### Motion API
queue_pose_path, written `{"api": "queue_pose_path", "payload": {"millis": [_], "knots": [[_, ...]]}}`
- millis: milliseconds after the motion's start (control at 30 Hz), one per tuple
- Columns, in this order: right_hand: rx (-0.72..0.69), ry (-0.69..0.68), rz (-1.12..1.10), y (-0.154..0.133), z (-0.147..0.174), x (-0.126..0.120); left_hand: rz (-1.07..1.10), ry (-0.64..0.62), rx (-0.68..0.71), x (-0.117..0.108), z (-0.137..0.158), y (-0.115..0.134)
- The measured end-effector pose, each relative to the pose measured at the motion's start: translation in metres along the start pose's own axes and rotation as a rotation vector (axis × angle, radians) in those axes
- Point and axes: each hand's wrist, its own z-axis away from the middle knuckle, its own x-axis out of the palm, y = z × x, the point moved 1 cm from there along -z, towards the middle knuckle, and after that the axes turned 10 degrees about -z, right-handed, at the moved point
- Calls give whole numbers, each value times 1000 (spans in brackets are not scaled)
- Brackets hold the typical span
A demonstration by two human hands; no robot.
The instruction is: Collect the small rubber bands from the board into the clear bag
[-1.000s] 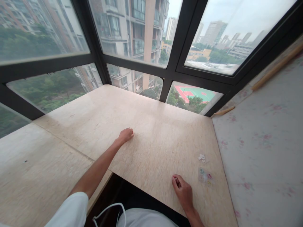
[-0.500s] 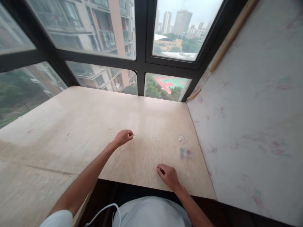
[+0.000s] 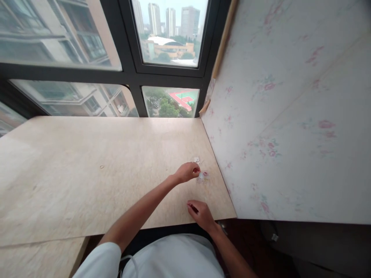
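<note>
My left hand (image 3: 187,172) is closed in a pinch at the near-left edge of a small clear bag (image 3: 205,176) with coloured bits in it. Whether the fingertips grip the bag or something tiny is too small to tell. Just beyond that hand lies a small white piece (image 3: 196,159). Closer to my body, my right hand (image 3: 202,214) is held with curled fingers, thumb and forefinger pressed together. What it holds, if anything, is hidden. A thin ring-shaped band (image 3: 101,166) rests far to the left on the beige tabletop (image 3: 130,143).
Dark-framed windows (image 3: 131,75) border the back of the tabletop. A flower-patterned wall (image 3: 278,127) runs along its right side. A white cable (image 3: 131,262) hangs by my left sleeve, and a seam crosses the surface at the lower left.
My left hand has moved right, from the middle of the tabletop to the clear bag. My right hand stays near the front edge, still curled. The view has turned to the right.
</note>
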Motion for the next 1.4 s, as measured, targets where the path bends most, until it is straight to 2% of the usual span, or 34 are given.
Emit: {"api": "queue_pose_path", "payload": {"millis": [133,367,600,767,833,933,1033,1100,1267,1400], "knots": [[-41,24,-1,3,3,-1,-124,-104,6,24,-16,18],[-36,23,-5,3,2,-1,-269,-224,34,51,-26,26],[-20,-13,49,2,1,-1,-328,-275,36,49,-30,33],[-7,-15,31,0,0,-2,-237,-138,16,39,-18,28],[9,-18,14,1,1,-1,-162,-46,-22,33,0,22],[53,-21,-16,1,1,-1,-36,81,-94,20,41,10],[84,-64,-23,-1,-5,-3,42,134,-178,7,95,-5],[67,-151,-14,-8,-17,-3,73,148,-229,1,132,-15],[-47,-343,23,-41,-74,15,72,290,-430,-6,215,-46],[-151,-431,58,-74,-136,64,45,457,-604,-3,266,-72]]}}
